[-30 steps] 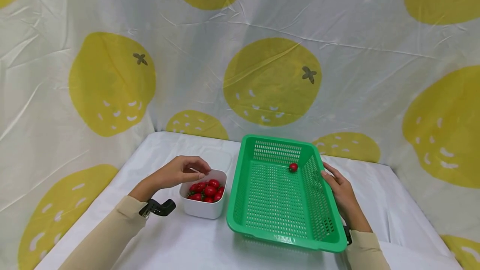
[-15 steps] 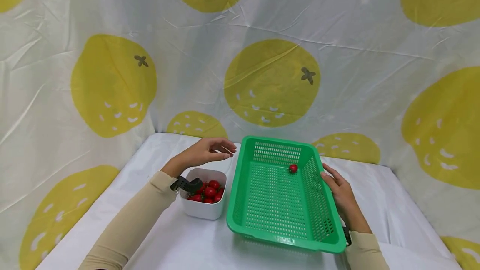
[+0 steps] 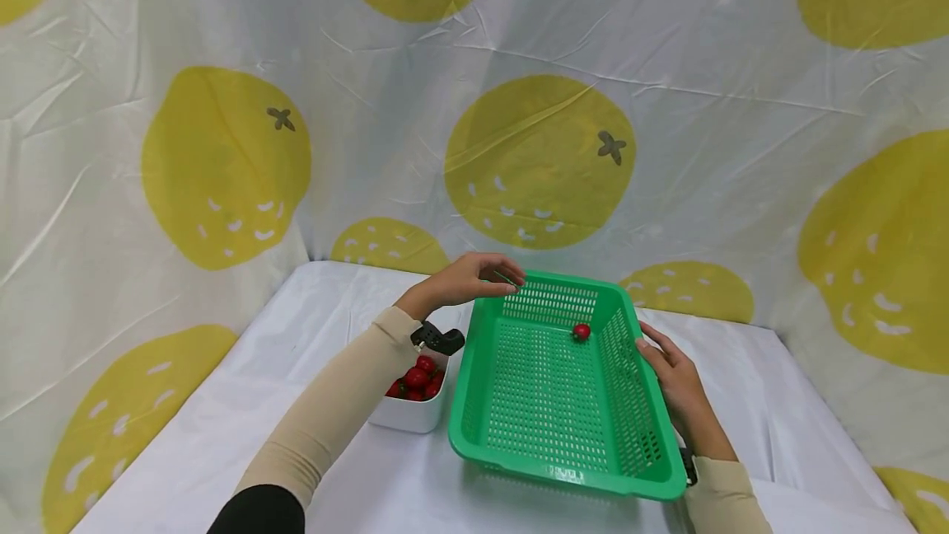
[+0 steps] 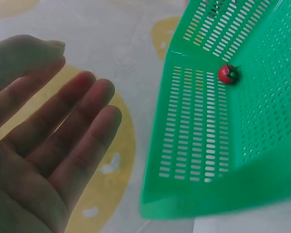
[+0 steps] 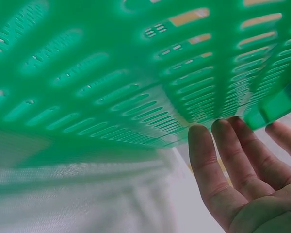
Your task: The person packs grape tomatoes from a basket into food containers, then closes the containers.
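Note:
My left hand [image 3: 474,277] is over the far left corner of a green perforated basket [image 3: 461,402], fingers relaxed and spread with nothing between them. In the left wrist view that hand [image 4: 58,131] shows its palm beside the basket wall. One red cherry tomato [image 3: 582,332] lies near the far right corner inside the basket. At the basket's right side, my right hand [image 3: 678,386] rests against the rim. The right wrist view shows its straight fingers [image 5: 203,155] touching the outer wall from below.
A white container [image 3: 408,415] of several cherry tomatoes [image 3: 417,377] stands left of the basket, partly hidden by my left forearm. White cloth [image 3: 311,336] covers the table, and a lemon-patterned curtain [image 3: 371,147] hangs behind and at the sides.
My left hand has moved right and away from me, from over the tomato container to the basket's far left corner. The right hand and basket have stayed in place.

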Tool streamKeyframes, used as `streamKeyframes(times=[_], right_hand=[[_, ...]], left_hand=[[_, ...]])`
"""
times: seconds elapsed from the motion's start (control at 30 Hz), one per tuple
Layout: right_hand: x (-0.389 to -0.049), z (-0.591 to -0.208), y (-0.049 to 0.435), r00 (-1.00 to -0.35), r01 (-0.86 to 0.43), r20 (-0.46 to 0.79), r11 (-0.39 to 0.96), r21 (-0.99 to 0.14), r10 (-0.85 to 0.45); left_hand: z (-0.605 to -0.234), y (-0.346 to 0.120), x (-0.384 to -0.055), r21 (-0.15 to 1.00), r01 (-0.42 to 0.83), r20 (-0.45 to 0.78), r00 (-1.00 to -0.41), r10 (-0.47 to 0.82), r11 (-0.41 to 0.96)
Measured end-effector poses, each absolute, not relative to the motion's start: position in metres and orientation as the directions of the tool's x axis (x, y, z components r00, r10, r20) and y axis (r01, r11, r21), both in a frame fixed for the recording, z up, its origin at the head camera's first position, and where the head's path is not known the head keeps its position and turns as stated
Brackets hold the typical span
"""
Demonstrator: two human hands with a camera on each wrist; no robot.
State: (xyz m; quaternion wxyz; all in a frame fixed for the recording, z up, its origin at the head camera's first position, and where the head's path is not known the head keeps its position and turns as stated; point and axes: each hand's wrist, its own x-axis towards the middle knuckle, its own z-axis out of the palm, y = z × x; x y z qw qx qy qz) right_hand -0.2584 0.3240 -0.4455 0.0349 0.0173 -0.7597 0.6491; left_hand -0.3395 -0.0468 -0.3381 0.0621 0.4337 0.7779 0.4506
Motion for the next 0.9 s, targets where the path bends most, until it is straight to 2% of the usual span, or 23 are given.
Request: streamKeyframes(times=[0.23,0.57,0.9], right_hand=[[-0.260,-0.445,0.325,-0.996,-0.088,0.092,0.181,-0.980,0.011],[-0.266,-0.447,0.329,-0.995,-0.099,0.101,0.191,-0.977,0.003],[-0.271,-0.445,0.331,-0.995,-0.103,0.102,0.162,-0.981,-0.013]], left_hand=[[-0.345,-0.009,-0.353,0.818,0.539,0.237,-0.636,0.735,0.202],[-0.359,0.041,-0.366,0.802,0.555,0.214,-0.613,0.761,0.222],[-0.381,0.081,-0.382,0.825,0.492,0.161,-0.675,0.720,0.278]])
